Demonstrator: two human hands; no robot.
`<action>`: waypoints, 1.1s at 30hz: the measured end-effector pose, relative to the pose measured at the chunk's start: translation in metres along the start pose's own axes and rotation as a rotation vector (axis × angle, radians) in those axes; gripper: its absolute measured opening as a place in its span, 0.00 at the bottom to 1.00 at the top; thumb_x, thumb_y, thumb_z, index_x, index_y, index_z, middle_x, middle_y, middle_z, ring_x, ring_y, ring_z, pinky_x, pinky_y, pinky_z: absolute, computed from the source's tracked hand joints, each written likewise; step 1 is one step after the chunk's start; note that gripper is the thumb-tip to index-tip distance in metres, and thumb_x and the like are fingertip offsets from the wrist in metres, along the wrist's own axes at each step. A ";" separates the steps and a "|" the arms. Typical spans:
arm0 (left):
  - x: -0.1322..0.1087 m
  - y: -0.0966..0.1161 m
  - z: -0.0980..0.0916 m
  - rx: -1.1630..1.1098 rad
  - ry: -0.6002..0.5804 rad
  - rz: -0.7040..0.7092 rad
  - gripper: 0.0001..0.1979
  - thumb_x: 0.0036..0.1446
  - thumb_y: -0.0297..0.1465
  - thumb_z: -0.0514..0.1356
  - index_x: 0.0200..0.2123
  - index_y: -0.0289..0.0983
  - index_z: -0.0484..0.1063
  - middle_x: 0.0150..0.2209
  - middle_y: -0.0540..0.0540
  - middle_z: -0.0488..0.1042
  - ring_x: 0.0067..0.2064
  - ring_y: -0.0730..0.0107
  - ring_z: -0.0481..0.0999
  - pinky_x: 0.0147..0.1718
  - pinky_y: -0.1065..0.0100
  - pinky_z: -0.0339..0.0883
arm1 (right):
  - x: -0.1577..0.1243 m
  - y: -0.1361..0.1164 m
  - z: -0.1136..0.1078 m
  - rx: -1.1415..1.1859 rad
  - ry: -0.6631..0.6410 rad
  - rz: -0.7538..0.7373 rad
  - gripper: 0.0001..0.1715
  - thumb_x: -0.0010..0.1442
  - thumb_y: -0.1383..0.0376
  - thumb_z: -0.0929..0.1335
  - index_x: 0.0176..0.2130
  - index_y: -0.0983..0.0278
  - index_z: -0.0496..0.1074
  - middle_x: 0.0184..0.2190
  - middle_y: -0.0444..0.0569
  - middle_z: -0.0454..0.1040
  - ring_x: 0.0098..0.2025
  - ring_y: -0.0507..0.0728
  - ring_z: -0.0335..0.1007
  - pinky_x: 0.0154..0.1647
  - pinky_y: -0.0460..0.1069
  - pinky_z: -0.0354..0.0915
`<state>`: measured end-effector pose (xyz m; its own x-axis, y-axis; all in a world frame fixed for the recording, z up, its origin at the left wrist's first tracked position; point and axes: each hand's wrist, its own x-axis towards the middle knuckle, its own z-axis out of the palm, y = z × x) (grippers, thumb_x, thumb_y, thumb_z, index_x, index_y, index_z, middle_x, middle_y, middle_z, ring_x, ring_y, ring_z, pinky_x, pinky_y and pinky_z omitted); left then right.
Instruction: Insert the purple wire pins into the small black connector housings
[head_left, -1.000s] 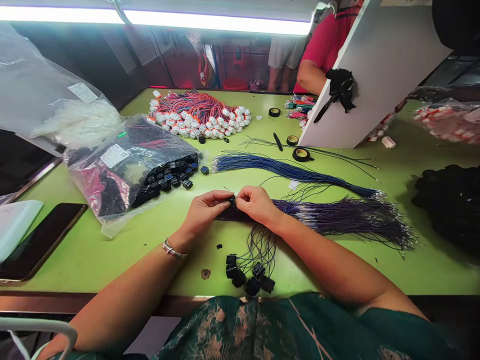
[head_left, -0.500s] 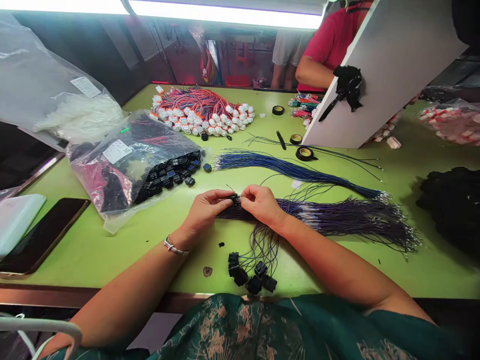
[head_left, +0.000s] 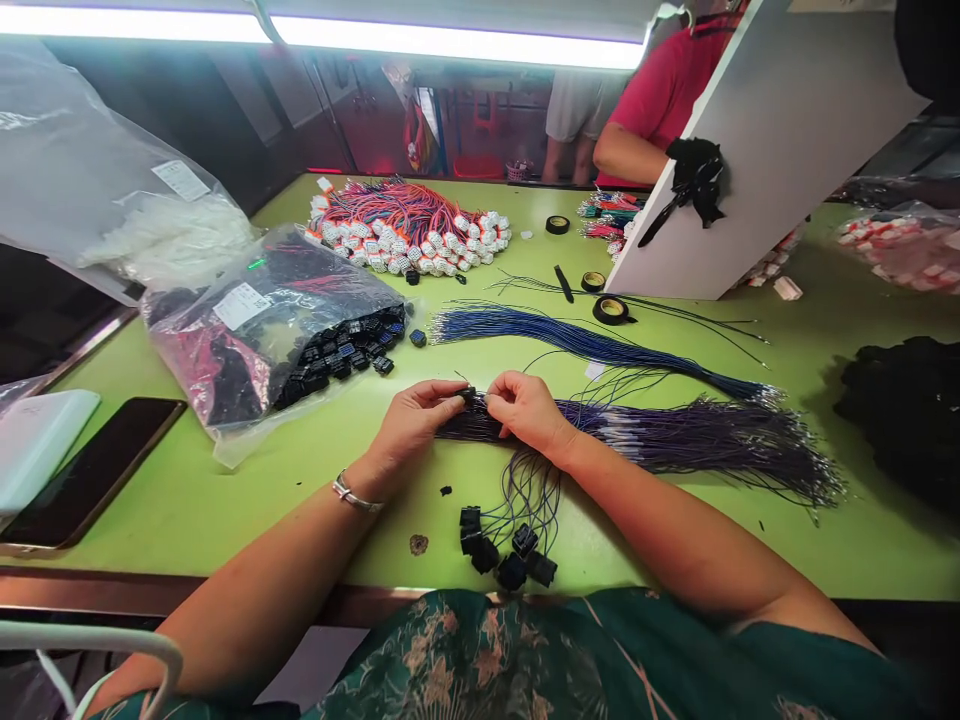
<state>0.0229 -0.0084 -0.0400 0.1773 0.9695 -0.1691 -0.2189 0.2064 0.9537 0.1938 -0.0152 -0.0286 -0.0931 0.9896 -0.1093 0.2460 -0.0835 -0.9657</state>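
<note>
Left hand [head_left: 415, 416] & right hand [head_left: 529, 411] pinching small black connector [head_left: 469, 395], frame ctr.
Held just over purple wire bundle [head_left: 675, 440] on green bench [head_left: 262, 500]; blue wires [head_left: 585, 341] above, bag of black parts [head_left: 277, 330] upper left, wired connectors [head_left: 504, 556] below, nr bench edge.

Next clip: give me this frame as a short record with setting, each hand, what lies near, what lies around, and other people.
setting: green table, head view
left hand: pinches a small black connector from its left
right hand: fingertips on the same connector, above the purple wire bundle
near edge: wired connectors in a cluster
left side: clear bag spilling black connectors; phone
far side: blue wire bundle; tape roll; red wires with white plugs
other people: person in a red top behind a white board
</note>
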 end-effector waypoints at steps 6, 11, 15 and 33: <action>0.002 -0.001 -0.004 0.031 -0.023 -0.003 0.15 0.40 0.31 0.72 0.35 0.36 0.80 0.35 0.43 0.81 0.36 0.65 0.78 0.43 0.63 0.69 | 0.001 0.005 -0.002 -0.041 0.002 -0.037 0.02 0.48 0.67 0.65 0.27 0.65 0.67 0.21 0.40 0.66 0.17 0.47 0.62 0.15 0.42 0.60; 0.002 -0.002 -0.003 0.057 -0.034 0.036 0.14 0.40 0.31 0.72 0.34 0.36 0.80 0.35 0.44 0.81 0.36 0.65 0.78 0.43 0.63 0.70 | 0.001 0.009 -0.005 -0.302 0.077 -0.294 0.03 0.50 0.69 0.64 0.27 0.64 0.68 0.22 0.42 0.69 0.23 0.48 0.61 0.25 0.44 0.58; 0.001 -0.001 -0.002 0.083 -0.054 0.038 0.13 0.40 0.31 0.72 0.33 0.37 0.80 0.34 0.44 0.81 0.35 0.65 0.78 0.42 0.62 0.71 | -0.001 0.008 -0.005 -0.386 0.060 -0.379 0.03 0.52 0.69 0.64 0.27 0.64 0.68 0.23 0.43 0.70 0.25 0.49 0.61 0.28 0.45 0.57; -0.032 0.033 0.016 0.465 -0.296 0.589 0.08 0.51 0.25 0.65 0.36 0.38 0.79 0.36 0.43 0.77 0.39 0.65 0.77 0.39 0.64 0.72 | 0.002 -0.048 -0.063 -0.553 -0.281 -0.186 0.19 0.58 0.57 0.64 0.26 0.67 0.75 0.20 0.44 0.72 0.24 0.49 0.62 0.27 0.46 0.54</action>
<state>0.0256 -0.0350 0.0009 0.4186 0.8131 0.4045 0.0544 -0.4670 0.8826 0.2429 -0.0022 0.0322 -0.4126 0.9073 -0.0812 0.6547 0.2334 -0.7189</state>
